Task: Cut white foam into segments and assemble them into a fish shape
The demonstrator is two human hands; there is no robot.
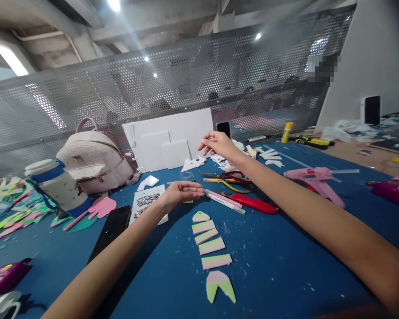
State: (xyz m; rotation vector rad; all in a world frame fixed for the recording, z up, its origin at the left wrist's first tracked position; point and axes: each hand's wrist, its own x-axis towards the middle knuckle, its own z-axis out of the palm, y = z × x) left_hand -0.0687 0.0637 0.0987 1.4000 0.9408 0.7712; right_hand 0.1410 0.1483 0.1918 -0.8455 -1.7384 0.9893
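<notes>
My left hand (184,193) is stretched out with its fingers straight and nothing in them, close to the ends of a pink pen and a white pen (226,204). Farther forward, my right hand (219,144) hovers over white foam scraps (193,164); its loosely bent fingers are apart, and I see nothing held. On the blue table (266,257) in front of me lies a column of green-and-pink foam strips (212,246), with a pointed piece (201,216) at the far end and a notched, tail-like piece (218,281) at the near end.
Scissors (229,181) and a red utility knife (256,203) lie right of centre, beside a pink glue gun (319,179). A black phone (111,228), tumbler (58,186) and backpack (95,155) occupy the left. White boards (186,119) lean at the back near a glue stick (287,132).
</notes>
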